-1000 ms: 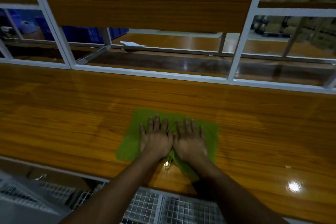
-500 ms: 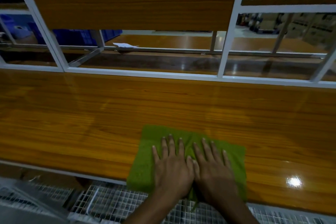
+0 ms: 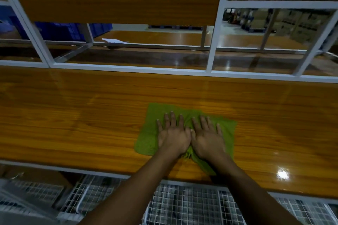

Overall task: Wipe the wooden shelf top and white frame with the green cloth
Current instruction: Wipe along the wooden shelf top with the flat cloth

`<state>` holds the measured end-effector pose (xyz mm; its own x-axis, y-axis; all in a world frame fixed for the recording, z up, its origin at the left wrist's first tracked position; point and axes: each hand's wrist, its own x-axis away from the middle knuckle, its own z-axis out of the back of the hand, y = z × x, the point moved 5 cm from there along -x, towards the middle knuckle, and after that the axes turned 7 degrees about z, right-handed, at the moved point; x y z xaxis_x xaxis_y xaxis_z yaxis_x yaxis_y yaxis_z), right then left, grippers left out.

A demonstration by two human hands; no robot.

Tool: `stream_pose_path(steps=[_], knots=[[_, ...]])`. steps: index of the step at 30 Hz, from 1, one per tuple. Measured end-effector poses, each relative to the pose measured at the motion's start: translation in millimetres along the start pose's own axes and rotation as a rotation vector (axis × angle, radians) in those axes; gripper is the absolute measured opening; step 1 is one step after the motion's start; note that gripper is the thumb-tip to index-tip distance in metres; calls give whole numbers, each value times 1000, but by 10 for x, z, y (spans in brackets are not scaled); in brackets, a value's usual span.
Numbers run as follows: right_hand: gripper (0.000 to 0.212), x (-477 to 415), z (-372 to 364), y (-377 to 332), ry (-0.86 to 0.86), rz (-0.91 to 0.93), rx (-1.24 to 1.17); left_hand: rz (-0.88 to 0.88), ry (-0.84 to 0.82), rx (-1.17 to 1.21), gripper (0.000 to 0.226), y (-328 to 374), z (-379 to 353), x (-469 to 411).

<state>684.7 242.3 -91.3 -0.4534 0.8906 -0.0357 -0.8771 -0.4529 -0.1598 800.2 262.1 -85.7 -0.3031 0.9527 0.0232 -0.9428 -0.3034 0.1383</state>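
Observation:
A green cloth [image 3: 149, 129] lies spread flat on the glossy wooden shelf top [image 3: 73, 118], right of centre. My left hand [image 3: 172, 136] and my right hand [image 3: 207, 138] lie side by side on the cloth, palms down, fingers straight, pressing it onto the wood. A corner of the cloth trails back toward the shelf's near edge between my wrists. The white frame [image 3: 128, 68] runs along the far edge of the shelf top, with white uprights rising from it.
A wooden panel [image 3: 117, 0] hangs in the frame above. Behind the frame are further wooden surfaces, a white paper scrap [image 3: 114, 40] and blue crates [image 3: 60, 31]. White wire mesh [image 3: 192, 204] lies below the shelf's near edge. Stacked cardboard boxes fill the far right.
Both hands slid the cloth toward the near edge and rightward, then pushed it forward away from the edge again. The view shifted to the right.

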Motion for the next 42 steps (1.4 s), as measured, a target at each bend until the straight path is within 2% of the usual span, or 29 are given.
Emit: stream_pose_path(steps=[3, 6, 11, 14, 17, 23, 26, 29, 33, 36, 39, 42], knots=[[81, 350, 27, 48, 29, -7, -6, -42, 5, -2, 74, 121, 33, 340], [82, 700, 7, 138, 5, -12, 10, -70, -22, 8, 89, 269, -3, 677], [62, 960, -6, 292, -7, -46, 39, -83, -2, 55, 81, 454, -91, 836], [76, 862, 41, 378, 2, -53, 30, -142, -45, 16, 79, 534, -83, 701], [73, 691, 124, 452, 45, -94, 1, -184, -46, 19, 64, 593, -38, 471], [85, 563, 127, 455, 46, -156, 13, -204, -33, 38, 63, 565, -33, 362], [72, 715, 85, 256, 19, -173, 4, -212, -13, 64, 64, 419, -37, 504], [58, 781, 29, 28, -45, -216, 4, -225, 10, 75, 77, 241, -19, 605], [67, 738, -7, -327, -12, -202, -7, -213, -13, 73, 64, -105, 17, 588], [83, 668, -80, -622, 54, -149, 30, -203, -12, 60, 70, -409, 81, 562], [71, 526, -199, -984, 57, -146, 44, -174, -38, 76, 63, -835, 127, 531], [59, 374, -266, -1421, 144, -117, 0, -140, -47, 77, 61, -1314, 186, 503]])
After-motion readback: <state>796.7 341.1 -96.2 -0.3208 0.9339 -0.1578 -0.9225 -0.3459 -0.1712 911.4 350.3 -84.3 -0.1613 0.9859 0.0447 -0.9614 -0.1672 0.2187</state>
